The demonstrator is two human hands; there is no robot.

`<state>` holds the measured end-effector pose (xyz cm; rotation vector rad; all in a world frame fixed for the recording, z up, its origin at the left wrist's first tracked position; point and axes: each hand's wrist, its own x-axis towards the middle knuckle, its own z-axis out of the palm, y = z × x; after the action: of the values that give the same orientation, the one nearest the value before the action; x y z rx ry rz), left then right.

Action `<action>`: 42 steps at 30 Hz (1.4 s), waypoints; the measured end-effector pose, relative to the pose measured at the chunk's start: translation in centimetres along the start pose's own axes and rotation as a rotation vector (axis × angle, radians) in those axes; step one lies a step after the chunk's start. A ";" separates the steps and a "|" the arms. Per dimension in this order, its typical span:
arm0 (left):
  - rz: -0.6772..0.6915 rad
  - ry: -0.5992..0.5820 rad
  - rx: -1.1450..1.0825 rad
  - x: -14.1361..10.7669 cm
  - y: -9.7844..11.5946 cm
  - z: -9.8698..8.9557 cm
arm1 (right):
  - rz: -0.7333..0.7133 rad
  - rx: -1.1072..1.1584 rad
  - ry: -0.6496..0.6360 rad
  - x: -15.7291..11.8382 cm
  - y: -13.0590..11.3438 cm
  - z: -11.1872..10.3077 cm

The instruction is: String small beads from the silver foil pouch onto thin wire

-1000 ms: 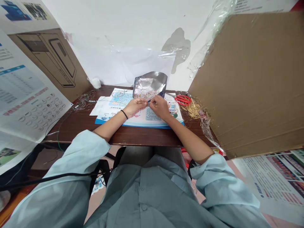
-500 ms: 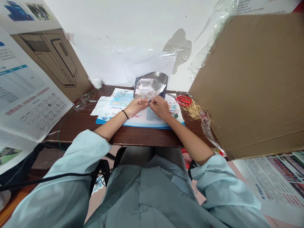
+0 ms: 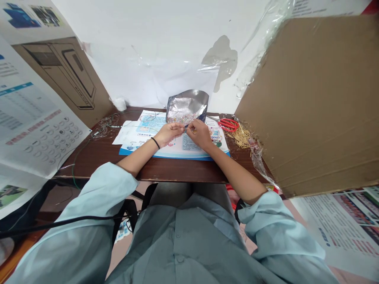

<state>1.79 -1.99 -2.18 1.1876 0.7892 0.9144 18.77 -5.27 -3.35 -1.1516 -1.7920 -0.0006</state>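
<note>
My left hand [image 3: 171, 133], with a black band at its wrist, is closed in a pinch on a thin thread [image 3: 142, 126] that runs off to the left. Small pale beads [image 3: 116, 126] sit along that thread farther out. Almost touching the left fingertips, my right hand [image 3: 199, 133] is pinched too; whatever lies between its fingers is too small to make out. Just beyond both hands, an open silver-lined pouch [image 3: 187, 107] holds many tiny coloured beads [image 3: 185, 118]. Under the hands lies a printed sheet [image 3: 166, 153] with a blue edge.
Red-handled scissors [image 3: 228, 124] lie right of the pouch, beside a pile of thin golden sticks [image 3: 242, 138]. Tangled clear thread [image 3: 105, 126] spreads at the left. Cardboard panels [image 3: 319, 106] flank the brown table [image 3: 177, 170], and a white wall stands behind.
Both hands stay pinched together in nearly the same place. The view has shifted very slightly; nothing else has visibly moved.
</note>
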 end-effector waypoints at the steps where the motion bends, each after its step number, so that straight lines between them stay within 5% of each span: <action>1: -0.001 -0.001 -0.005 0.0 0.0 0.0 | -0.004 -0.003 0.003 0.0 0.0 0.0; 42: 0.002 0.030 0.002 -0.2 0.1 0.4 | -0.033 -0.003 0.018 -0.3 0.1 0.3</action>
<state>1.99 -2.31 -1.97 1.1791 0.8136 0.9349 18.64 -5.24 -3.75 -1.1211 -1.7955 -0.0333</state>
